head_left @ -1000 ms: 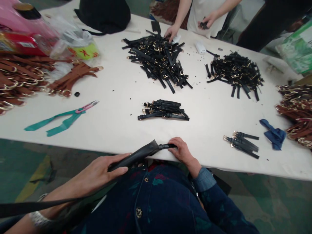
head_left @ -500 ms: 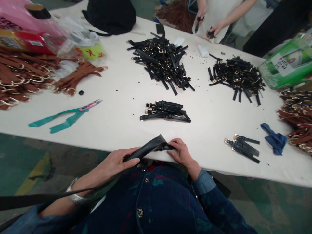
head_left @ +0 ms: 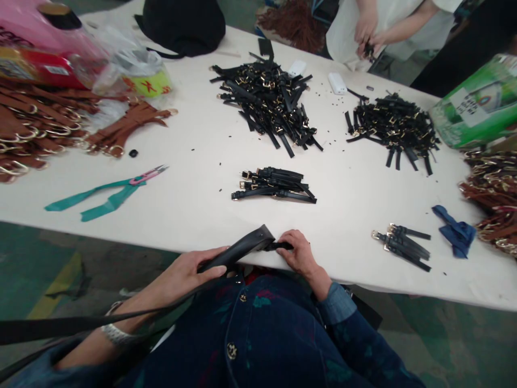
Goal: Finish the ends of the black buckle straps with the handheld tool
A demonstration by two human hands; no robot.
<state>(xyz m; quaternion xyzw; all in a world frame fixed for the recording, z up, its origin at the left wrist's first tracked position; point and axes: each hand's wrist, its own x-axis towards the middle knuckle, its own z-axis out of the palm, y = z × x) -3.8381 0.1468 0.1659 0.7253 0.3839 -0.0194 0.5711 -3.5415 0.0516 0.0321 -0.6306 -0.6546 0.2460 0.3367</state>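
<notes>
A wide black leather strap [head_left: 246, 247] slants across the table's front edge, and my left hand [head_left: 204, 267] is closed around its lower part. At its upper end, my right hand [head_left: 298, 250] pinches a narrow black buckle strap [head_left: 278, 246] that meets the wide one; the joint between them is partly hidden. Just beyond my hands lies a small bundle of black buckle straps [head_left: 274, 184] with gold buckles. Several more short straps [head_left: 404, 246] rest to the right of my right hand.
Two heaps of black straps [head_left: 266, 99] [head_left: 393, 126] lie farther back. Teal-handled snips [head_left: 109, 194] and brown straps [head_left: 44, 121] are on the left. A blue cloth [head_left: 456, 231] and green package [head_left: 476, 102] sit at right. Across the table, a co-worker's hands [head_left: 369, 40] hold something black.
My left hand has shifted slightly left and down with the wide strap. My right hand barely moves. The co-worker's hands, apart before, have come together.
</notes>
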